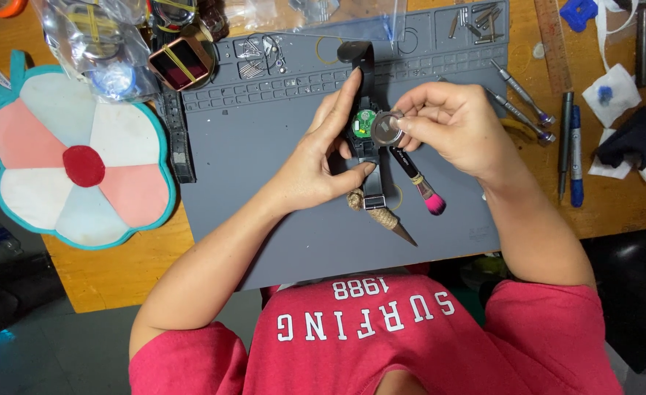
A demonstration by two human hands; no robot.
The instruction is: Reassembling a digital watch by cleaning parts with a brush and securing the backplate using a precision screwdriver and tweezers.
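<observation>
Nearest the camera is the person's red printed shirt (pixel 374 336), and beyond it both forearms reach out over a grey work mat (pixel 279 146) laid on an orange wooden bench (pixel 103 271). The left hand (pixel 315 164) is curled partly closed around a black-strapped watch (pixel 364 132) lying face down on the mat, thumb pressing near the lower strap and fingers stretched along the case side, so the green circuit inside shows through the open back. The right hand (pixel 451 124) is pinched nearly shut, thumb and fingertips gripping a round metal case back (pixel 386 129) by its rim, tilted and held just over the opening, touching or almost touching the case (which of the two I cannot tell). To do this well, I judge the disc should be kept level and centred over the opening, gripped only by the edge so no fingerprint lands on its inner face, while the left hand keeps the case from rocking on the mat. A pink-tipped brush (pixel 419 183) lies just beside the watch under the right hand, and a cord-wrapped pointed tool (pixel 385 216) lies below the strap. Further off, several screwdrivers (pixel 524 99) rest at the mat's right edge, two pens (pixel 570 146) lie on the bench, and a flower-shaped cloth pad (pixel 78 161) sits well to the left.
</observation>
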